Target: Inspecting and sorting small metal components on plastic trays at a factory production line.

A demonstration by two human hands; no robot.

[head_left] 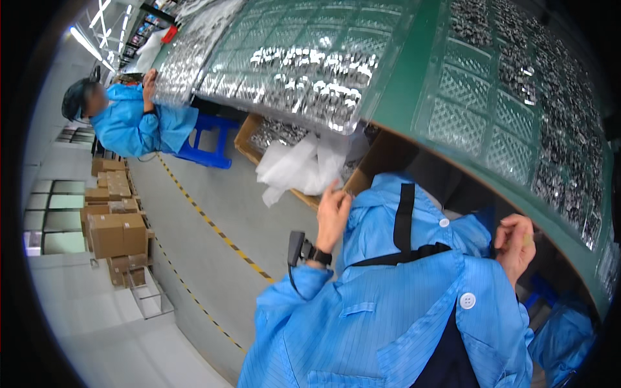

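My left hand [333,216] is raised beside a cardboard box [381,158], its index finger stretched out and the others loosely bent. No object shows in it. Crumpled white foam wrap [301,165] hangs over the side of the box, just beyond my fingertips. Low by the table's edge, my right hand [515,249] has its fingers curled in towards the thumb, with nothing visible between them. A yellowish patch shows on one of its fingers. On the green table [407,77] lie clear plastic trays [462,103] holding many small shiny metal parts [576,155].
Another person [132,113] in a blue coat handles a tray at the table's far left, near a blue stool [207,142]. Stacked cartons [116,233] line the wall beyond striped floor tape [213,233]. Blue cloth [563,343] shows at lower right.
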